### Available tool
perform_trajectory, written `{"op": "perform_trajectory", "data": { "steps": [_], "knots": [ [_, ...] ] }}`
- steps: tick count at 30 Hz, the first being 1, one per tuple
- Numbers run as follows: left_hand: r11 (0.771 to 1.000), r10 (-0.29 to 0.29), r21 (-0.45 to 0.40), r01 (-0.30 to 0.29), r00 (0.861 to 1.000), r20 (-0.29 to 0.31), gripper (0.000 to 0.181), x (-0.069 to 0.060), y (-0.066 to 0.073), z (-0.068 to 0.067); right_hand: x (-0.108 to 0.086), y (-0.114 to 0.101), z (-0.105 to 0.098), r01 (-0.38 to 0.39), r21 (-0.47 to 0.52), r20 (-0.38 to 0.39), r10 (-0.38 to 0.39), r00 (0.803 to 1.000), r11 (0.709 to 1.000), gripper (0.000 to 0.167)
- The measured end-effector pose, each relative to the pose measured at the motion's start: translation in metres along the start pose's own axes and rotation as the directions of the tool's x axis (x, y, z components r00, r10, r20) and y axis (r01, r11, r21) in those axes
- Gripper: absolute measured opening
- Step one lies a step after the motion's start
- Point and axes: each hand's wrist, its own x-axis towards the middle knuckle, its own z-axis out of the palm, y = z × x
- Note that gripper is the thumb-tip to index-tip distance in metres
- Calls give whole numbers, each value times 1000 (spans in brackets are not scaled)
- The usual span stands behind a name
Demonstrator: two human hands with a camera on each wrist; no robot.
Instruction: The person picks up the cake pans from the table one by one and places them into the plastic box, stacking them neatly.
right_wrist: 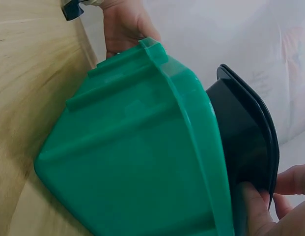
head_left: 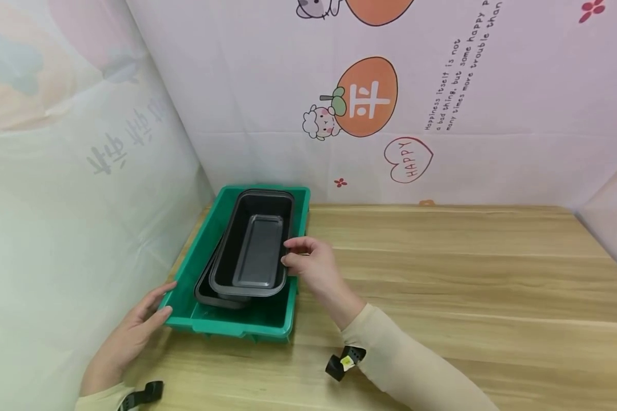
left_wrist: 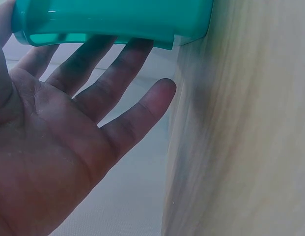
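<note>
A dark grey loaf pan [head_left: 259, 251] lies tilted on top of another dark pan [head_left: 221, 299] inside a green plastic bin [head_left: 236, 326]. My right hand [head_left: 313, 265] pinches the upper pan's right rim between thumb and fingers. In the right wrist view, the dark pan [right_wrist: 245, 132] stands out above the bin's rim, with the fingertips at its edge. At the bin's left front corner, my left hand [head_left: 139, 322] touches the rim. The left wrist view shows the left hand's [left_wrist: 59, 132] fingers spread and fairly straight, some reaching under the green rim. The lower pan is mostly hidden.
The bin stands on a wood-grain table [head_left: 442, 297], at its left end near a pale side curtain [head_left: 82, 228]. Behind the table hangs a printed white backdrop [head_left: 257, 114]. Black straps with small devices sit at both wrists.
</note>
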Motion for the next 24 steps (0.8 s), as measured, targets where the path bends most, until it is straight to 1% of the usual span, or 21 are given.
{"op": "perform_trajectory", "data": {
  "steps": [5, 11, 18, 24],
  "knots": [
    [1000, -8, -13, 8, 1000, 7, 51, 0, 0, 0, 2, 3, 8, -20, -3, 8, 20, 1000, 1000, 27],
    [1000, -20, 7, 20, 1000, 0, 51, -1, 1, -1, 3, 2, 18, -38, -20, 2, 38, 999, 999, 26],
    [1000, -29, 8, 28, 1000, 3, 51, -1, 3, -3, 8, 4, 35, -46, -21, -13, 45, 999, 999, 18],
    [999, -39, 1, 39, 999, 9, 51, -1, 3, -2, 11, 5, 45, -59, -21, -20, 59, 998, 998, 17]
  ]
}}
